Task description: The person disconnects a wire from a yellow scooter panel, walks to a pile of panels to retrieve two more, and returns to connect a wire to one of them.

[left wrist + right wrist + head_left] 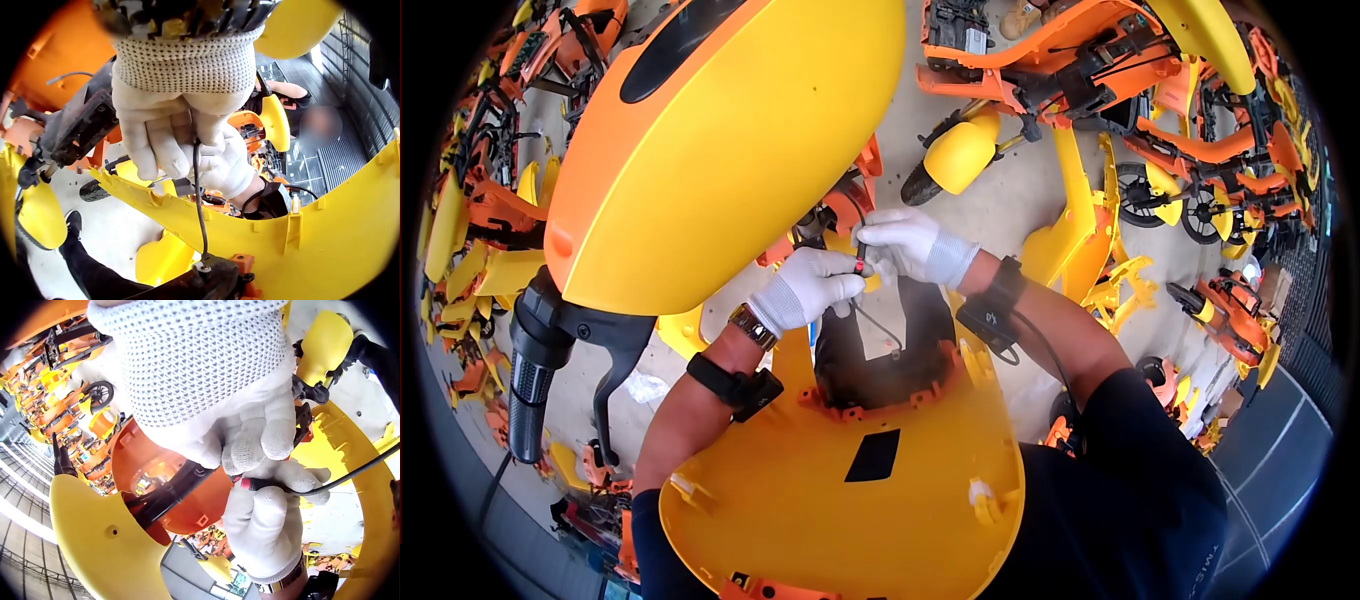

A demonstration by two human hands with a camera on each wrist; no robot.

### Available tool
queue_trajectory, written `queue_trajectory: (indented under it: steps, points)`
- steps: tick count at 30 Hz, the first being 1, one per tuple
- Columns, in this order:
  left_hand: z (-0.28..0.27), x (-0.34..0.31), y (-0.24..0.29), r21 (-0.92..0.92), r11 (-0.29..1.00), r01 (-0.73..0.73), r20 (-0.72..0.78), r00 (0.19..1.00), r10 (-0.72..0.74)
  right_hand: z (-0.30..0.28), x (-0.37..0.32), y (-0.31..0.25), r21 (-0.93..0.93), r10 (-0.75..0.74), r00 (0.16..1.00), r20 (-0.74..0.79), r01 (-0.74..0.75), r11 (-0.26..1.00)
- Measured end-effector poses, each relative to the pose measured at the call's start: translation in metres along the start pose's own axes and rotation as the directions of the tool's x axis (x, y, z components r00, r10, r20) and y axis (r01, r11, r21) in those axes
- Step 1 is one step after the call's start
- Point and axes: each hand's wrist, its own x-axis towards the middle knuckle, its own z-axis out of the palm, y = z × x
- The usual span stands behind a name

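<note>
Both hands wear white knit gloves and meet in front of the body. My left hand [815, 285] pinches a thin black cable [200, 206], which runs down to a black fitting [215, 275] on the yellow panel [940, 460]. A red-ended connector [247, 483] shows at the left fingers, close under the right fingertips. My right hand [915, 245] has its fingers curled round a black cable that comes down from above; its fingers partly hide the cable's end. The yellow panel stands against the person's front.
A large yellow and orange scooter shell [740, 150] with a black handlebar grip [527, 380] looms at upper left. Orange and yellow scooter parts [1070, 60] crowd the floor around. A yellow frame [1075, 230] stands to the right. Another person [290, 94] appears in the left wrist view.
</note>
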Motion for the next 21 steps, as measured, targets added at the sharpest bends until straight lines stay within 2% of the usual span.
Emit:
queue_trajectory:
  steps: [2, 4, 6, 7, 9, 11, 20, 21]
  points:
    - [0.001, -0.002, 0.003, 0.011, 1.0, -0.004, 0.007, 1.0, 0.004, 0.0, -0.003, -0.005, -0.016, 0.031, 0.999, 0.018, -0.031, 0.999]
    - [0.001, -0.001, 0.002, 0.011, 1.0, -0.011, 0.006, 1.0, 0.011, -0.006, 0.005, 0.004, -0.034, -0.021, 1.0, -0.002, 0.021, 0.999]
    - [0.001, -0.001, 0.002, 0.023, 0.999, -0.038, 0.013, 0.999, 0.038, -0.001, -0.002, -0.003, -0.032, -0.016, 0.998, 0.06, 0.018, 0.999]
    - [0.001, 0.0, 0.002, -0.01, 0.999, -0.046, 0.01, 0.999, 0.046, 0.0, 0.0, -0.003, -0.06, -0.002, 1.0, 0.009, 0.002, 0.998]
    - [0.001, 0.001, -0.003, -0.04, 0.998, -0.056, -0.015, 0.998, 0.055, -0.001, 0.0, -0.005, -0.059, -0.018, 0.999, 0.028, 0.02, 0.998]
    - [0.001, 0.001, 0.0, -0.005, 1.0, -0.006, -0.037, 0.999, 0.006, 0.002, -0.003, -0.005, -0.041, -0.02, 0.999, 0.039, 0.021, 0.999]
    - [0.003, 0.002, -0.002, 0.006, 1.0, -0.013, -0.111, 0.994, 0.014, 0.001, -0.003, -0.007, -0.196, -0.089, 0.995, 0.049, 0.097, 0.976]
    - [0.004, 0.002, -0.002, 0.032, 0.999, -0.038, -0.121, 0.992, 0.042, 0.001, -0.002, -0.008, -0.214, -0.05, 0.998, 0.03, 0.056, 0.975]
